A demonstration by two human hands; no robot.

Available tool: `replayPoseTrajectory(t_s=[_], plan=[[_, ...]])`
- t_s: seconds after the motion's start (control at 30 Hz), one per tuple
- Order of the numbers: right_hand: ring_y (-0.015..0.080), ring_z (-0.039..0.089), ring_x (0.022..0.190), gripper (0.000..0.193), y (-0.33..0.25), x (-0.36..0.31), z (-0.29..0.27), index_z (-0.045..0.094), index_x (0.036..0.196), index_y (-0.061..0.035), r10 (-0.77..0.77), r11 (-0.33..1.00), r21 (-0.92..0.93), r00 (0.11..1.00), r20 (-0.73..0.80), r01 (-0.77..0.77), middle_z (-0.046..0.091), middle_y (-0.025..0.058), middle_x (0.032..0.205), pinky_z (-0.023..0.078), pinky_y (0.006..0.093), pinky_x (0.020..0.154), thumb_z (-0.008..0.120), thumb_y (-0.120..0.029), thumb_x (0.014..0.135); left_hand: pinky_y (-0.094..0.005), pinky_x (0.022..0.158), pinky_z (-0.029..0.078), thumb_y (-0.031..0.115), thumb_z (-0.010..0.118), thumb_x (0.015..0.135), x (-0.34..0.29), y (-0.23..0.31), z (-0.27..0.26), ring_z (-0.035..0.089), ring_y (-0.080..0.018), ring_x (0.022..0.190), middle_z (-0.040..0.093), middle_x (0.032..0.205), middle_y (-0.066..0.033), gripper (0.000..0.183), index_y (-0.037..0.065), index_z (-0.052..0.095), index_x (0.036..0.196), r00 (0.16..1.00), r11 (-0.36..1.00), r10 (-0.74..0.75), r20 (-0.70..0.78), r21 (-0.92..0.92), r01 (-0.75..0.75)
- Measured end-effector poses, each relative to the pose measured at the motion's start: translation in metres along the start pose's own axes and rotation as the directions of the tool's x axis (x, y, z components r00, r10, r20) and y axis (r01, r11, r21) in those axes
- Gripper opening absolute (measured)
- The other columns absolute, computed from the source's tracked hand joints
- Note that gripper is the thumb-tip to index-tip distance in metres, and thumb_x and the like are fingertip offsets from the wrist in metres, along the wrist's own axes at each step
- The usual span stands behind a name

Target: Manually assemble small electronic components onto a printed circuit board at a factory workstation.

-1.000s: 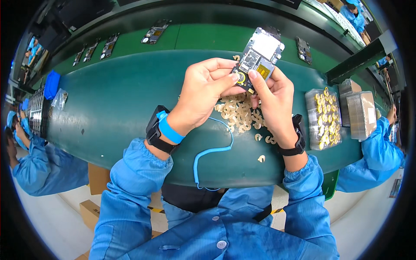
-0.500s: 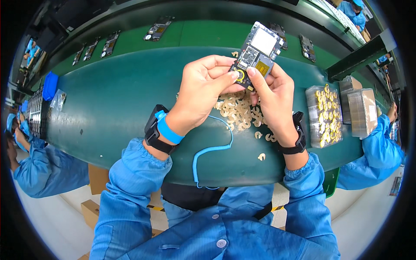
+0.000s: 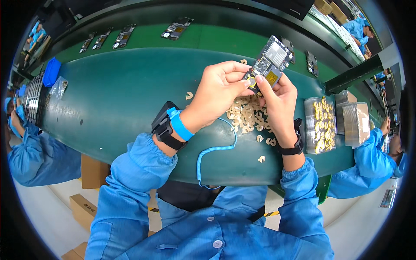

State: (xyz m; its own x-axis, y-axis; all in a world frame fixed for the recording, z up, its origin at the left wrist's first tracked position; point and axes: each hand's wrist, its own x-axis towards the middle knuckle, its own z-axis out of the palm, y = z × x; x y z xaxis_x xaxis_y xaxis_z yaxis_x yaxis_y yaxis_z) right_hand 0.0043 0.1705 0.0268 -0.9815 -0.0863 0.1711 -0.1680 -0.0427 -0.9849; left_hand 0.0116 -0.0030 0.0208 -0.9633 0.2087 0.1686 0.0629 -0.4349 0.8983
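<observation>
A dark circuit board with a silver shield and a gold patch is held up, tilted, above the table. My right hand grips its lower right edge, thumb on the front and fingers behind. My left hand is closed at the board's lower left edge. Its thumb tip touches beside a round, yellow-rimmed coin cell on the board. Under the hands lies a heap of small cream C-shaped pieces; a few are scattered apart from it. My left wrist wears a blue strap, and a coiled blue cord lies nearby.
At the right, a clear tray holds several yellow-rimmed round parts, beside stacked clear boxes. More circuit boards lie along the green belt beyond. A blue bin stands at the left. People in blue work at both sides.
The view has shifted, so the table and its things appear farther right and slightly lower. Both hands still hold the board, with the left thumb still by the coin cell.
</observation>
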Motion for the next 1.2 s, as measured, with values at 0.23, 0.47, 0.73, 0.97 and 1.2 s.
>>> replayPoseTrajectory(t_s=[0.23, 0.47, 0.73, 0.97, 1.2], plan=[[0.0000, 0.057, 0.065, 0.028, 0.003, 0.003, -0.006, 0.066, 0.119, 0.0002, 0.013, 1.000, -0.013, 1.000, 0.020, -0.012, 0.074, 0.0031, 0.097, 0.041, 0.0169, 0.051, 0.075, -0.011, 0.095, -0.0318, 0.091, 0.062, -0.005, 0.060, 0.098, 0.001, -0.001, 0.001, 0.070, -0.0206, 0.108, 0.068, 0.123, -0.0185, 0.028, -0.010, 0.057, 0.126, 0.999, 1.000, 0.023, 0.023, 0.001, -0.023], [-0.0003, 0.059, 0.068, 0.029, 0.005, 0.004, -0.009, 0.066, 0.119, 0.0000, 0.040, 0.999, -0.019, 0.999, 0.004, -0.040, 0.075, 0.0035, 0.098, 0.042, 0.0166, 0.051, 0.076, -0.011, 0.094, -0.0332, 0.091, 0.063, -0.006, 0.061, 0.098, 0.004, -0.007, 0.001, 0.069, -0.0216, 0.108, 0.067, 0.124, -0.0194, 0.028, -0.012, 0.056, 0.125, 1.000, 1.000, 0.006, 0.008, 0.029, -0.007], [0.0000, 0.060, 0.069, 0.029, 0.005, 0.002, -0.010, 0.066, 0.119, 0.0005, 0.064, 0.997, -0.042, 0.998, -0.002, -0.064, 0.075, 0.0044, 0.099, 0.043, 0.0165, 0.053, 0.076, -0.012, 0.094, -0.0347, 0.092, 0.062, -0.006, 0.059, 0.098, 0.006, -0.008, 0.002, 0.070, -0.0219, 0.108, 0.068, 0.122, -0.0195, 0.028, -0.011, 0.057, 0.125, 1.000, 0.999, -0.010, 0.006, 0.043, 0.010], [0.0010, 0.055, 0.059, 0.027, 0.007, 0.005, -0.010, 0.066, 0.118, 0.0026, 0.031, 0.999, -0.010, 0.999, -0.008, -0.031, 0.074, 0.0062, 0.096, 0.040, 0.0188, 0.047, 0.071, -0.015, 0.098, -0.0332, 0.095, 0.061, -0.003, 0.056, 0.100, 0.009, -0.007, -0.004, 0.070, -0.0215, 0.109, 0.068, 0.125, -0.0198, 0.031, -0.011, 0.055, 0.131, 0.998, 0.997, -0.060, 0.036, -0.044, 0.061], [0.0013, 0.053, 0.058, 0.024, 0.009, 0.008, -0.013, 0.065, 0.118, 0.0005, 0.030, 0.998, 0.047, 0.998, 0.047, -0.032, 0.072, 0.0037, 0.092, 0.041, 0.0187, 0.049, 0.068, -0.017, 0.101, -0.0327, 0.092, 0.061, -0.003, 0.057, 0.100, 0.013, -0.005, -0.007, 0.070, -0.0212, 0.108, 0.069, 0.123, -0.0191, 0.032, -0.011, 0.057, 0.131, 0.997, 0.996, -0.081, 0.001, -0.029, 0.081]])
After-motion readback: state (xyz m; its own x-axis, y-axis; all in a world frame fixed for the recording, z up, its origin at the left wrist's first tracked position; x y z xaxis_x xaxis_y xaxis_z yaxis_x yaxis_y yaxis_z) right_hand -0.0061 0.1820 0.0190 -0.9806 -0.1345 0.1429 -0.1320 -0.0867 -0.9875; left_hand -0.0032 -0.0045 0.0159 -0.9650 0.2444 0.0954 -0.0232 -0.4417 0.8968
